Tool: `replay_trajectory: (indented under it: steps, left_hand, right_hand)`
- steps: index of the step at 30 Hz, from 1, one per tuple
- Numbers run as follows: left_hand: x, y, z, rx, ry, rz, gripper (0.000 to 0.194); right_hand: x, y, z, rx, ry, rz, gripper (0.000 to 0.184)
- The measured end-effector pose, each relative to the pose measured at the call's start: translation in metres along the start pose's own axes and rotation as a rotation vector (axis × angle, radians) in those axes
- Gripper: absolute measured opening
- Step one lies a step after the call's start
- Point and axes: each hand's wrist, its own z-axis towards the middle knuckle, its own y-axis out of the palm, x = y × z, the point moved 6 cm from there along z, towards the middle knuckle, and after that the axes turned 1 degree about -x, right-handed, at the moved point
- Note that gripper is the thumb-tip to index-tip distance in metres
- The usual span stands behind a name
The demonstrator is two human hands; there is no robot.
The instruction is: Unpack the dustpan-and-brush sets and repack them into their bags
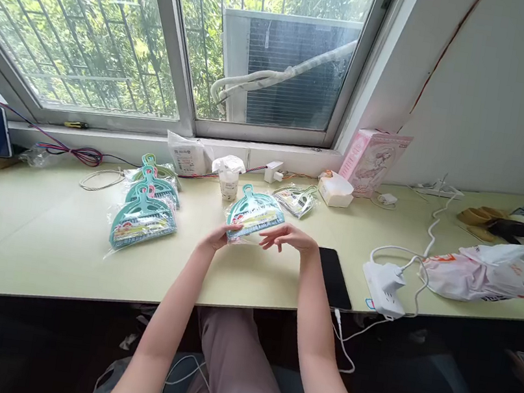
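A small teal dustpan-and-brush set (254, 212) in a clear plastic wrapper is tilted just above the table in front of me. My left hand (220, 236) grips its lower left corner, thumb on top. My right hand (289, 236) hovers by the lower right edge with fingers apart and loosely bent; whether a fingertip touches the wrapper I cannot tell. To the left lies an overlapping row of wrapped dustpan sets (144, 221). Behind the held set, on its right, lies another wrapped set (296, 198), paler and greenish.
A lidded cup (228, 185) stands behind the held set, with a tissue pack (336, 189) and pink box (372, 164) farther right. A black phone (334, 279) lies beside my right forearm. Beyond it are a power strip (383, 290) with cables and a plastic bag (477, 274).
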Motion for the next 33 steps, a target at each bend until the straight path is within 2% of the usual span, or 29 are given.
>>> replay_trajectory:
  steps: [1, 2, 4, 5, 6, 7, 8, 10, 13, 16, 19, 21, 24, 26, 31, 33]
  left_hand:
    - [-0.002, 0.002, -0.001, -0.004, -0.030, 0.002, 0.032]
    - [-0.003, 0.003, -0.002, -0.008, -0.059, 0.009, 0.032]
    - [-0.008, 0.006, -0.002, -0.005, -0.108, 0.019, 0.029]
    - [-0.010, 0.008, -0.002, -0.007, -0.122, 0.022, 0.027]
    - [-0.012, 0.009, -0.001, -0.010, -0.131, 0.022, 0.027]
    - [-0.013, 0.010, 0.000, -0.012, -0.134, 0.017, 0.028]
    - [-0.015, 0.011, 0.001, -0.017, -0.134, 0.010, 0.029]
    - [-0.018, 0.013, 0.003, -0.024, -0.135, 0.008, 0.029]
    - [-0.020, 0.013, 0.005, -0.033, -0.118, 0.026, 0.027]
    - [-0.020, 0.012, 0.004, -0.026, -0.104, 0.008, 0.026]
    - [-0.021, 0.012, 0.002, -0.016, -0.121, -0.011, 0.031]
    - [-0.023, 0.016, 0.000, -0.054, -0.153, 0.009, 0.037]
    - [-0.027, 0.027, 0.000, -0.165, -0.180, 0.059, 0.047]
    - [-0.027, 0.030, 0.001, -0.196, -0.151, 0.079, 0.050]
    - [-0.024, 0.022, 0.008, -0.087, -0.068, 0.087, 0.042]
    - [-0.024, 0.021, 0.009, -0.093, -0.079, 0.093, 0.040]
  right_hand:
    - [-0.001, -0.003, -0.002, 0.051, -0.042, -0.014, 0.045]
    - [-0.003, -0.008, -0.006, 0.163, -0.099, -0.040, 0.041]
    - [-0.007, -0.019, -0.022, 0.516, -0.235, -0.170, 0.031]
    - [-0.009, -0.022, -0.035, 0.722, -0.300, -0.289, 0.028]
    - [-0.011, -0.018, -0.047, 0.865, -0.344, -0.457, 0.027]
    - [-0.011, -0.010, -0.056, 0.920, -0.352, -0.662, 0.028]
    - [-0.009, -0.001, -0.062, 0.936, -0.331, -0.864, 0.034]
    - [0.000, 0.018, -0.068, 0.865, -0.264, -1.194, 0.050]
    - [0.009, 0.036, -0.073, 0.752, -0.218, -1.415, 0.058]
    - [0.008, 0.040, -0.076, 0.770, -0.226, -1.413, 0.046]
    - [0.002, 0.035, -0.078, 0.861, -0.248, -1.332, 0.026]
    - [-0.002, 0.030, -0.077, 0.914, -0.269, -1.252, 0.019]
    - [-0.004, 0.022, -0.074, 0.983, -0.271, -1.117, 0.020]
    - [-0.002, 0.017, -0.071, 1.027, -0.246, -1.052, 0.021]
    - [0.006, 0.014, -0.055, 1.024, -0.187, -1.052, 0.022]
    - [0.010, 0.013, -0.049, 1.025, -0.175, -1.060, 0.022]
